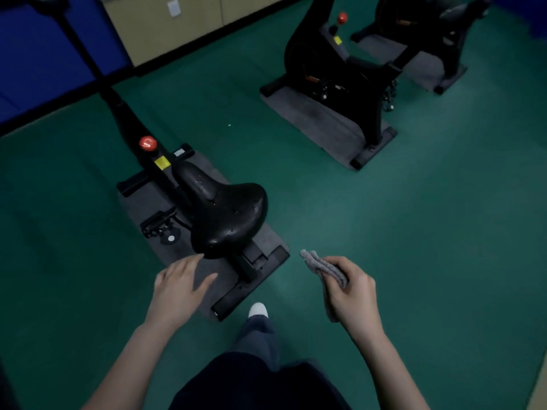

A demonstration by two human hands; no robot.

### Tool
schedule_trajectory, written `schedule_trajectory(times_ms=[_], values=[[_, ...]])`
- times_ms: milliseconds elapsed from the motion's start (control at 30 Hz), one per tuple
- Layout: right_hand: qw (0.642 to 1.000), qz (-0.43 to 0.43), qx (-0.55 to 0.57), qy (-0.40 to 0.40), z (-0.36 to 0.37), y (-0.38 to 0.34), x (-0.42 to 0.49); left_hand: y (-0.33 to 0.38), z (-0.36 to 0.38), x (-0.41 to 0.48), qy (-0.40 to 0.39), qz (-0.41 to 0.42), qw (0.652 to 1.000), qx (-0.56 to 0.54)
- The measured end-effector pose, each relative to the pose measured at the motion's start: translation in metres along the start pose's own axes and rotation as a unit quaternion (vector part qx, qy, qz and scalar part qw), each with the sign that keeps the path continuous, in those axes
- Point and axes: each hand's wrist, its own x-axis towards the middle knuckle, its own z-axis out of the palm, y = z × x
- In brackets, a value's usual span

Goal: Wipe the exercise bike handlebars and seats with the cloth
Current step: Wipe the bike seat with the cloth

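A black saddle (228,214) of the nearest exercise bike sits just ahead of me, its frame post (127,119) with a red knob (147,143) rising toward the upper left. My left hand (180,285) hovers with straight spread fingers just below the saddle's rear edge; one fingertip is at that edge. My right hand (352,288) grips a folded grey cloth (322,266) to the right of the saddle, apart from it. The handlebars are out of view.
The bike stands on a grey mat (148,202) on green floor (384,232). A second black bike (340,72) on its own mat stands at upper right, a third (444,31) behind it. My leg and white shoe (258,310) are beside the near bike's rear foot. Blue and beige wall panels run along the back.
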Motion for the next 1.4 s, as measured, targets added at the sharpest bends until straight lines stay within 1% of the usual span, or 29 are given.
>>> schedule_trajectory(times_ms=[167, 267, 367, 600, 700, 867, 1000, 1100, 1167, 1200, 1300, 1400], values=[[0.998, -0.035, -0.005, -0.045, 0.013, -0.018, 0.041, -0.003, -0.007, 0.008, 0.031, -0.051, 0.997, -0.042], [0.995, -0.061, -0.011, -0.077, 0.023, -0.03, 0.067, -0.005, -0.008, 0.011, 0.035, -0.091, 0.993, -0.071], [0.989, -0.093, -0.022, -0.114, 0.036, -0.041, 0.095, -0.002, -0.008, 0.017, 0.047, -0.128, 0.984, -0.114], [0.963, -0.174, -0.024, -0.203, 0.064, -0.067, 0.157, 0.028, -0.009, 0.048, 0.113, -0.191, 0.957, -0.188], [0.946, -0.23, -0.026, -0.228, 0.074, -0.075, 0.186, 0.042, -0.01, 0.069, 0.144, -0.232, 0.935, -0.227], [0.926, -0.282, -0.007, -0.252, 0.096, -0.087, 0.231, 0.054, -0.009, 0.093, 0.18, -0.296, 0.886, -0.309], [0.908, -0.309, 0.015, -0.281, 0.139, -0.111, 0.258, 0.051, -0.004, 0.105, 0.197, -0.342, 0.849, -0.351], [0.895, -0.331, 0.027, -0.298, 0.179, -0.135, 0.27, 0.044, 0.001, 0.111, 0.213, -0.345, 0.819, -0.406], [0.875, -0.37, 0.026, -0.312, 0.202, -0.148, 0.271, 0.042, 0.005, 0.115, 0.218, -0.336, 0.797, -0.453], [0.858, -0.395, 0.016, -0.327, 0.213, -0.151, 0.27, 0.041, 0.008, 0.116, 0.218, -0.333, 0.785, -0.474], [0.8, -0.456, -0.044, -0.387, 0.231, -0.149, 0.268, 0.039, 0.014, 0.116, 0.212, -0.32, 0.762, -0.521], [0.74, -0.528, -0.057, -0.412, 0.23, -0.137, 0.269, 0.037, 0.016, 0.113, 0.22, -0.314, 0.737, -0.557]])
